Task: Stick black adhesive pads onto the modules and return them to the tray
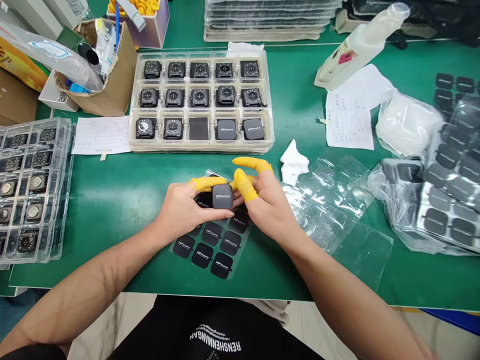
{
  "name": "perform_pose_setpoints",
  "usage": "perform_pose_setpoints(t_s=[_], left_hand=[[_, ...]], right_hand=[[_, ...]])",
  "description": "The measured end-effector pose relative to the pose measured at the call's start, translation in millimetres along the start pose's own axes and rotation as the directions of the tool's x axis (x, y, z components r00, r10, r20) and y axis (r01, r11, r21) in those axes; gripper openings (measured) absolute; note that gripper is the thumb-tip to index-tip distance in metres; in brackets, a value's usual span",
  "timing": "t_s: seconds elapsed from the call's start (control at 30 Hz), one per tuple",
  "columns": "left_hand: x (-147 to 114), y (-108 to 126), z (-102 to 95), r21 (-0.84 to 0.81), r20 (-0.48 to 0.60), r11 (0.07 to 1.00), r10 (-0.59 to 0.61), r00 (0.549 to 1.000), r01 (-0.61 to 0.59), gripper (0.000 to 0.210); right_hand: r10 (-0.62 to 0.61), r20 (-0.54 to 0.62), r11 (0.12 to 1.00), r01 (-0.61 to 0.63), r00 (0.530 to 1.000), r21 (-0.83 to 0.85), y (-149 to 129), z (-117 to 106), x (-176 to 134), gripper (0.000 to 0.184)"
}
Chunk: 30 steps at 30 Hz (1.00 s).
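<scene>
A black square smartwatch face with white "HiFuture" lettering is held at its edges by my left hand, between thumb and fingers. Yellow finger cots cover several fingertips. My right hand is close on the watch's right side, its index finger and thumb spread apart; whether its lower fingers touch the watch is hidden. Beneath both hands lies a clear sheet of black HiFuture stickers, partly covered by them. Behind stands a blister tray of watches, most back-up, two showing HiFuture faces; one compartment shows only a dark bottom.
Stacked watch trays stand at left, near a cardboard box of supplies. A white spray bottle, papers, a crumpled white wipe, clear film and bagged sticker sheets occupy the right.
</scene>
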State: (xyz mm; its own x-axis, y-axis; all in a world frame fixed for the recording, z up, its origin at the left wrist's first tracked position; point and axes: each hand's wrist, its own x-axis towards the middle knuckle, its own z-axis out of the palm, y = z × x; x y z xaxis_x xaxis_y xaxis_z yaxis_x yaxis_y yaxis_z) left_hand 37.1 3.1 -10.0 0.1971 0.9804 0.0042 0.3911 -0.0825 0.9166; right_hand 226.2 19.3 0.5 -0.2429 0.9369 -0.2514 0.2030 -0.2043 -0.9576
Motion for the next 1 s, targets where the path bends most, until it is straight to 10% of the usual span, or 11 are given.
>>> perform_pose_setpoints(t_s=[0.1,0.3,0.43,0.57,0.67,0.87,1.0], left_hand=[[0,-1,0.7,0.037,0.018,0.999,-0.012,1.0,0.011,0.056],[-1,-4,5.9,-0.026,-0.079,0.998,0.056,0.995,-0.058,0.03],[-1,-3,3.5,0.026,-0.095,0.979,0.203,0.975,-0.202,0.029],[1,-7,-5.8,0.092,0.095,0.95,0.289,0.953,-0.298,0.035],[3,-11,-11.5,0.127,0.209,0.922,0.336,0.918,-0.366,0.038],[5,-7,-13.5,0.049,0.033,0.975,0.216,0.976,-0.218,0.036],[5,-3,-13.3,-0.091,-0.027,0.996,-0.004,1.0,0.001,0.029]], right_hand=[[0.01,0.029,1.0,-0.011,1.0,0.029,0,1,-1,0.062],[-0.151,-0.359,0.988,0.141,0.921,-0.055,-31,-15,32,0.034],[-0.372,-0.157,0.872,0.287,0.915,-0.396,-59,-4,90,0.022],[-0.512,0.011,0.57,0.349,0.859,-0.744,-66,18,123,0.009],[-0.53,0.077,0.497,0.383,0.844,-0.778,-65,34,130,0.02],[-0.39,0.144,0.565,0.36,0.909,-0.742,-72,60,148,0.033],[-0.351,0.176,0.788,0.392,0.92,-0.476,-79,52,130,0.035]])
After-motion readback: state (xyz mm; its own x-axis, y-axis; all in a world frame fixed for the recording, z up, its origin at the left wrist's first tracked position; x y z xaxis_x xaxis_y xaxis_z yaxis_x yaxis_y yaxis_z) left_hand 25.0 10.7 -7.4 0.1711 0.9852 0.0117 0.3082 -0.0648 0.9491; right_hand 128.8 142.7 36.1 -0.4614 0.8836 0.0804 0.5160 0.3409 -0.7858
